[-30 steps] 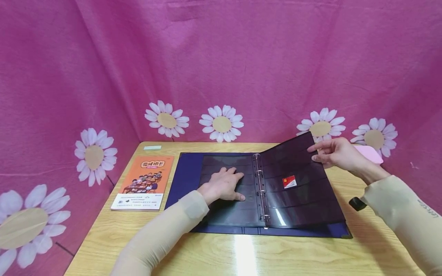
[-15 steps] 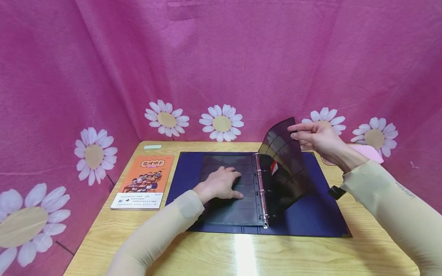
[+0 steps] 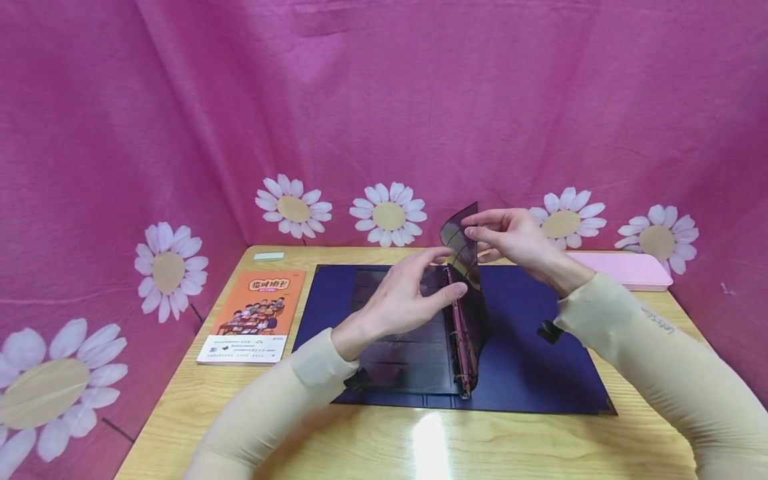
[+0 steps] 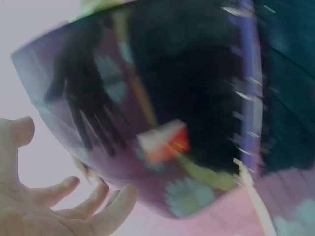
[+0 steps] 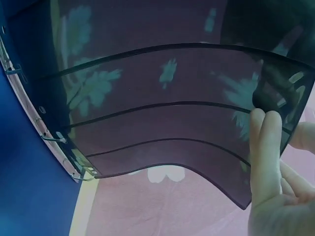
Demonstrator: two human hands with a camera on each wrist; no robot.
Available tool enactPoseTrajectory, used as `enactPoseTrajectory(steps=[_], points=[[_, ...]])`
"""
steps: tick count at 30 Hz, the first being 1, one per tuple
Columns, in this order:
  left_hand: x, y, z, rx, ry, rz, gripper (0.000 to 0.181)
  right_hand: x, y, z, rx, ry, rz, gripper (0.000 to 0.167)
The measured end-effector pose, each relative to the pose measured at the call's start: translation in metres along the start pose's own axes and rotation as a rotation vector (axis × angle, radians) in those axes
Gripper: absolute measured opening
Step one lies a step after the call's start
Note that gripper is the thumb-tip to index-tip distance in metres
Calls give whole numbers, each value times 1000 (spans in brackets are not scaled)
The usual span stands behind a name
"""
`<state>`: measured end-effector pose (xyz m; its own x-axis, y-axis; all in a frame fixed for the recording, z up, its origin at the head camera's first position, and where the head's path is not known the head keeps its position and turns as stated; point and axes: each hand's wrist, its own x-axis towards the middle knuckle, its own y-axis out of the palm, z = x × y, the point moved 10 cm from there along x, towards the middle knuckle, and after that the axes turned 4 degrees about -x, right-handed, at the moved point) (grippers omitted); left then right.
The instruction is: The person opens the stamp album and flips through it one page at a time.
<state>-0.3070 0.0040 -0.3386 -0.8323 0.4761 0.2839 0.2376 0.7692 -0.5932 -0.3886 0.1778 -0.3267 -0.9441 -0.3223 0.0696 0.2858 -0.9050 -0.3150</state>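
Observation:
A dark blue ring binder lies spread on the table. One black pocket page stands raised and bent above the metal rings. My right hand pinches the outer edge of that page between thumb and fingers, as the right wrist view also shows. My left hand hovers over the left-hand black pages, fingers and thumb spread, near the raised page and holding nothing. In the left wrist view a small red and white stamp shows in the raised page, whose glossy surface mirrors a hand.
An orange booklet lies left of the binder, with a small pale strip behind it. At the back right rests a pink box. A pink daisy-printed cloth hangs around the wooden table.
My right hand has carried the page up and leftward from the right side toward the rings. My left hand has lifted off the left-hand pages and moved right.

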Motion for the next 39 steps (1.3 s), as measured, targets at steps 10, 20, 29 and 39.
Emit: enactPoseTrajectory(steps=[10,20,29,39], points=[[2,13,-42,83,-6,98,68,3,-3,11,-197,-46,-73,42],[14,-3,-39,65,-14,18,47,-9,-14,6,-193,-149,-101,60],[10,-22,-17,-89,-142,-40,32,-24,-23,-74,-827,-122,32,65],[-5,-56,6,-162,-184,-94,33,-51,-15,-154,-1104,54,298,116]])
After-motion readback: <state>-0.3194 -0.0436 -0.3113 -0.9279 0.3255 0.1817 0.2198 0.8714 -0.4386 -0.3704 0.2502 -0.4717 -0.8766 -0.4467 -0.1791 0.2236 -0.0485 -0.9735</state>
